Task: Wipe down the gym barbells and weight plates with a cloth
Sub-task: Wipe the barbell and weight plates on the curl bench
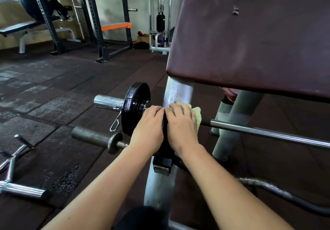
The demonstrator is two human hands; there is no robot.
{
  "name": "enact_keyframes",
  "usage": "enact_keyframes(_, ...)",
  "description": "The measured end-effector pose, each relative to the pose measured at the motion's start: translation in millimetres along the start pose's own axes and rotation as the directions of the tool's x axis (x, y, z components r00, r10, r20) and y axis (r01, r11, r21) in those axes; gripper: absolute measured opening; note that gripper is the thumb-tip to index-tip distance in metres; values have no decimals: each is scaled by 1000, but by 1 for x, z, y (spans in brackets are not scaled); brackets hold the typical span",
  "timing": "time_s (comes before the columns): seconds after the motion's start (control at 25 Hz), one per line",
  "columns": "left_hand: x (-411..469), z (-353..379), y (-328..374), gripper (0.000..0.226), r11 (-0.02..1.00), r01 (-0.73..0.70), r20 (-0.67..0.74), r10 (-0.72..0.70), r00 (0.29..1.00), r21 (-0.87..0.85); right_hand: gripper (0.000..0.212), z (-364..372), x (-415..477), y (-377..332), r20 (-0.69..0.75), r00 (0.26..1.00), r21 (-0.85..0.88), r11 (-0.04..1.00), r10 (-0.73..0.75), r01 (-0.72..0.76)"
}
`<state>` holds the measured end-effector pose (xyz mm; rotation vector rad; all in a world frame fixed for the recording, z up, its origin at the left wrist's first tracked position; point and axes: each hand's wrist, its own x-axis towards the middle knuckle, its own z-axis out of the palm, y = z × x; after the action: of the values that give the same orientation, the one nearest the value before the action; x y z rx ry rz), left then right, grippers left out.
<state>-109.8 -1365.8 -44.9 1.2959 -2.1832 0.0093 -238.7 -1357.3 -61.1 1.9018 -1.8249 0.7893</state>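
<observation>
Head view, taken over a preacher-curl station. The barbell (267,133) lies across the station's rest, its chrome shaft running off to the right below the maroon pad (250,38). Its left sleeve carries one black weight plate (135,104), with a spring collar (116,120) clipped on just outside it.

The right hand (180,125) lies palm down on the shaft beside the grey post (178,92). Its fingers are curled over a yellow-and-white cloth (197,116) and press it against the bar; the cloth shows past the fingertips and the outer edge of the hand.

The left hand (148,128) sits just inside the plate, touching the right hand at the knuckles. Its fingers bend down over the bar, but the underside is hidden, so it cannot be told whether they close round it.

A second bar (92,136), duller and bare of plates, lies lower and nearer, its shaft passing behind the left wrist. Further bars lie on the rubber floor (53,79) — one at the left edge (21,190), one curved at the right (267,188). A power rack (96,24) stands in the background.
</observation>
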Motion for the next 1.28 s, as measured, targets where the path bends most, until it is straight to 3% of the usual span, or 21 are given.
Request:
enact_keyframes(0.24, 1, 5, 8, 52, 999, -40, -1, 40, 999, 32, 51, -29, -20, 72, 109, 987, -97, 987, -114, 124)
enact_keyframes(0.36, 3, 9, 19, 52, 996, -83, 17, 83, 996, 20, 49, -49, -39, 111, 56, 998, -133, 991, -15, 22)
enact_keyframes(0.48, 6, 15, 36, 50, 991, -131, 3, 131, 991, 12, 46, -44, -38, 96, -14, 991, -145, 981, 132, -132)
enact_keyframes(0.68, 11, 24, 55, 48, 981, -192, -3, 192, 981, 31, 50, -37, -25, 80, 88, 996, -123, 992, 25, -14)
enact_keyframes(0.84, 13, 29, 59, 48, 974, -209, 11, 208, 978, 83, 51, -71, -54, 144, 53, 998, -144, 989, 33, -25)
enact_keyframes(1.04, 18, 38, 83, 48, 970, -228, 39, 225, 974, 89, 45, -119, -111, 243, -101, 974, -218, 951, 204, -221)
enact_keyframes(1.12, 20, 45, 106, 47, 963, -251, 72, 245, 967, 94, 42, -115, -108, 238, -152, 945, -209, 925, 289, -317)
enact_keyframes(1.28, 25, 59, 148, 44, 966, -246, 112, 237, 965, 76, 46, -91, -75, 171, -37, 975, -168, 961, 217, -220)
